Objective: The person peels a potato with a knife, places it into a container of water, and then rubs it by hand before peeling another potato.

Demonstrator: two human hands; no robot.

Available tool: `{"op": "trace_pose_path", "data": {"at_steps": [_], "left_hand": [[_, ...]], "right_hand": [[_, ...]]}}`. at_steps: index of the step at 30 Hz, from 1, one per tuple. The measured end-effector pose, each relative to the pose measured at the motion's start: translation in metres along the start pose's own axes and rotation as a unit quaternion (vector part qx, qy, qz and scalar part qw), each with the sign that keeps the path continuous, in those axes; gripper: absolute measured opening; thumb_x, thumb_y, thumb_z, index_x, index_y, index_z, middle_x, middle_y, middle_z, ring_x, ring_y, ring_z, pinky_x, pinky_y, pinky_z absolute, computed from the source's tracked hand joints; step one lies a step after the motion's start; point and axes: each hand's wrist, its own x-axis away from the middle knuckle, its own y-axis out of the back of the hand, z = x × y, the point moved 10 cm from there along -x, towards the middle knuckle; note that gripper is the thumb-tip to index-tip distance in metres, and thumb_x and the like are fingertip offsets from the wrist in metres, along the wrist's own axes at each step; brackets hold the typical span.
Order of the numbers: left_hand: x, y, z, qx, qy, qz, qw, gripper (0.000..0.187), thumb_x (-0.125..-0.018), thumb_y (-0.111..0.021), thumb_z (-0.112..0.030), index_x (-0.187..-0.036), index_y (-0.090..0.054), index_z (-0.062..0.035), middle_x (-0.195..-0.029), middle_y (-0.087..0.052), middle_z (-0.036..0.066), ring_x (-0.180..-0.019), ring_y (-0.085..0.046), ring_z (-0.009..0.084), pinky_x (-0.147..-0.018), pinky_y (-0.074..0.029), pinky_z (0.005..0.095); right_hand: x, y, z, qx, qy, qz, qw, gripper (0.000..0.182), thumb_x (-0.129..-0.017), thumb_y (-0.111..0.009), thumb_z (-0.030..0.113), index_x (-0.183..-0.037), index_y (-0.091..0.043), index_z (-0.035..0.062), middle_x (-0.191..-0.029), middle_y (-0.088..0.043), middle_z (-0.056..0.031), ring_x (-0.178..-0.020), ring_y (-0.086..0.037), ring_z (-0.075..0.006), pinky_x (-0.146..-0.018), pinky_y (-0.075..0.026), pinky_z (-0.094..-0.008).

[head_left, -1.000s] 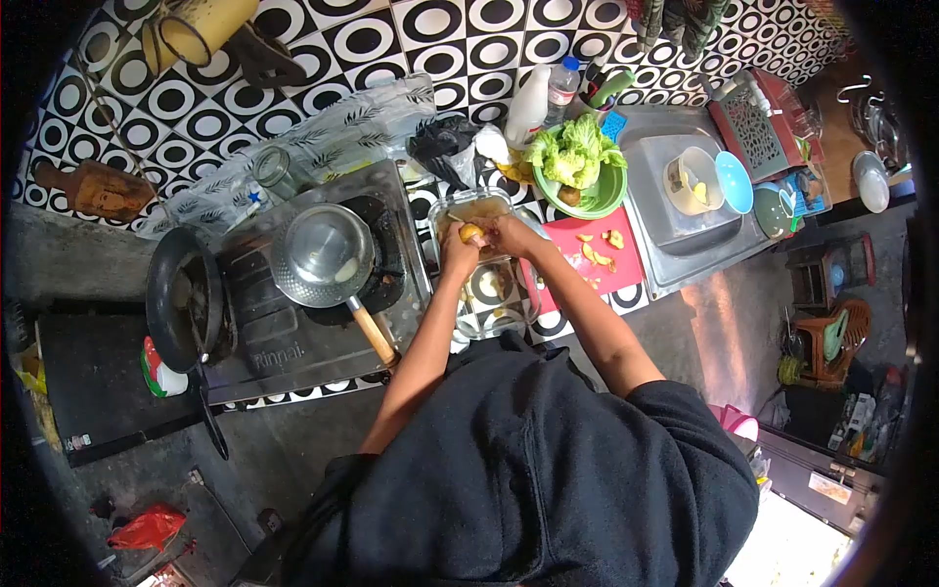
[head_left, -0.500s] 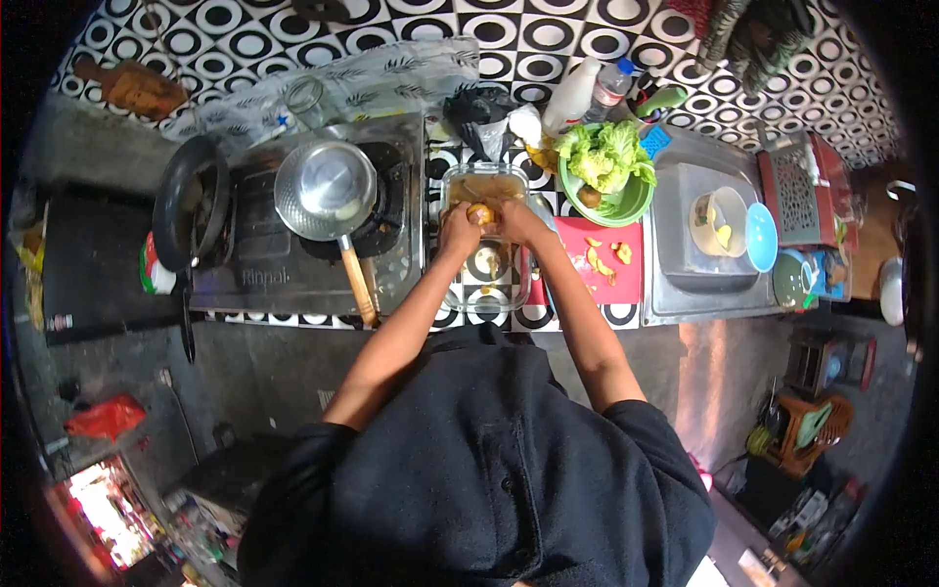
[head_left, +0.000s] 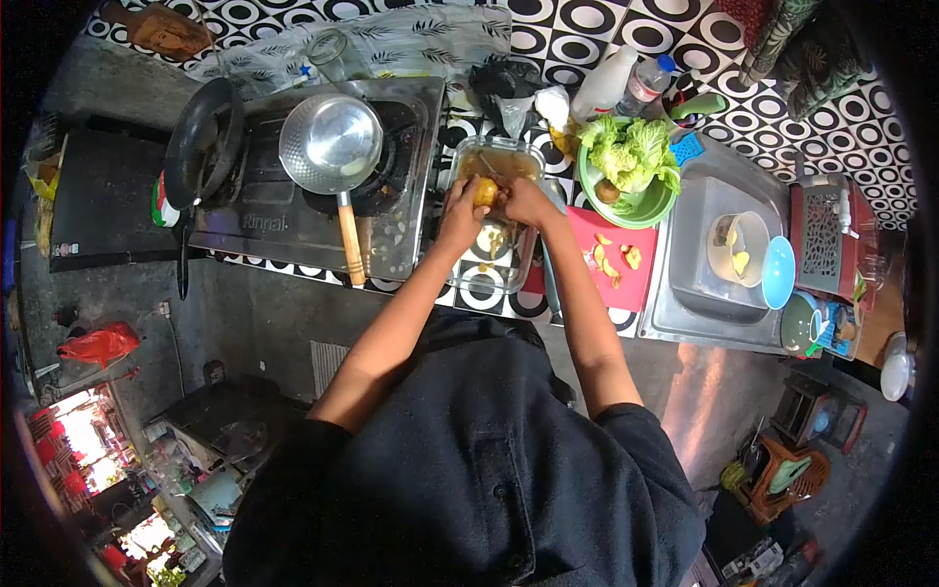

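Note:
My left hand [head_left: 460,213] is closed around a round yellow-brown potato [head_left: 486,192]. My right hand [head_left: 530,203] is beside it on the right, fingers bent together near the potato; whatever they pinch is hidden. Both hands are over a clear rectangular container [head_left: 536,157]. Brownish water [head_left: 474,162] shows in its far part, and the patterned tiles show through its near part. To the right, a red cutting board [head_left: 631,291] carries several yellow-orange peel pieces [head_left: 632,257]. A long, narrow tool [head_left: 552,284] lies by the board's left side, partly behind my right forearm.
A steel saucepan [head_left: 331,145] with a wooden handle sits on the stove [head_left: 264,223] at left, a black frying pan [head_left: 203,142] beyond it. A green bowl [head_left: 653,210] holds leafy lettuce [head_left: 631,157]. Further right, the sink [head_left: 675,293] contains a pale tub [head_left: 736,249] and a blue bowl [head_left: 779,273].
The view has shifted and tilted slightly. My hands have moved a little apart, the right one away from the potato, which now shows more fully in my left hand.

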Motion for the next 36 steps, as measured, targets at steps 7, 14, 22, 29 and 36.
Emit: {"op": "trace_pose_path", "data": {"at_steps": [7, 14, 22, 29, 36], "left_hand": [[-0.007, -0.006, 0.013, -0.014, -0.025, -0.026, 0.999, 0.064, -0.080, -0.069, -0.004, -0.138, -0.042, -0.0008, -0.130, -0.047, 0.020, -0.123, -0.046, 0.0376, -0.103, -0.039, 0.0393], [-0.003, -0.004, 0.021, 0.025, -0.012, -0.054, 0.998, 0.059, -0.077, -0.072, -0.004, -0.130, -0.048, 0.0009, -0.125, -0.049, 0.018, -0.115, -0.051, 0.0348, -0.098, -0.042, 0.0382], [0.004, 0.002, 0.011, 0.022, -0.028, -0.089, 0.995, 0.065, -0.073, -0.070, -0.002, -0.133, -0.044, -0.0018, -0.123, -0.044, 0.019, -0.117, -0.046, 0.0383, -0.101, -0.040, 0.0412], [0.006, 0.004, 0.004, 0.047, -0.046, -0.075, 0.995, 0.067, -0.072, -0.069, 0.001, -0.134, -0.042, -0.0016, -0.123, -0.043, 0.019, -0.118, -0.046, 0.0381, -0.101, -0.040, 0.0409], [0.005, 0.007, -0.016, 0.043, -0.060, -0.076, 0.994, 0.069, -0.070, -0.067, 0.006, -0.134, -0.042, -0.0011, -0.119, -0.043, 0.018, -0.116, -0.047, 0.0371, -0.100, -0.040, 0.0400]], "right_hand": [[0.008, 0.001, 0.010, 0.025, 0.040, -0.086, 0.995, 0.042, -0.086, -0.063, 0.032, -0.116, -0.061, 0.0016, -0.086, -0.065, -0.0268, -0.082, -0.064, -0.0419, -0.073, -0.049, -0.0456], [0.015, 0.014, 0.017, -0.054, 0.009, -0.085, 0.995, 0.036, -0.092, -0.055, 0.031, -0.112, -0.065, 0.0035, -0.097, -0.065, -0.0269, -0.090, -0.063, -0.0414, -0.080, -0.049, -0.0445], [0.015, 0.014, 0.024, 0.015, 0.009, -0.125, 0.992, 0.059, -0.082, -0.063, 0.050, -0.114, -0.061, -0.0004, -0.106, -0.065, -0.0238, -0.102, -0.061, -0.0394, -0.088, -0.047, -0.0435], [-0.001, 0.002, 0.009, 0.010, 0.002, -0.083, 0.996, 0.058, -0.081, -0.061, 0.047, -0.113, -0.060, -0.0014, -0.107, -0.064, -0.0254, -0.101, -0.061, -0.0390, -0.087, -0.048, -0.0424], [0.001, 0.008, 0.013, -0.018, 0.027, -0.063, 0.997, 0.066, -0.078, -0.062, 0.048, -0.121, -0.057, -0.0021, -0.110, -0.062, -0.0289, -0.106, -0.060, -0.0407, -0.092, -0.046, -0.0432]]}}
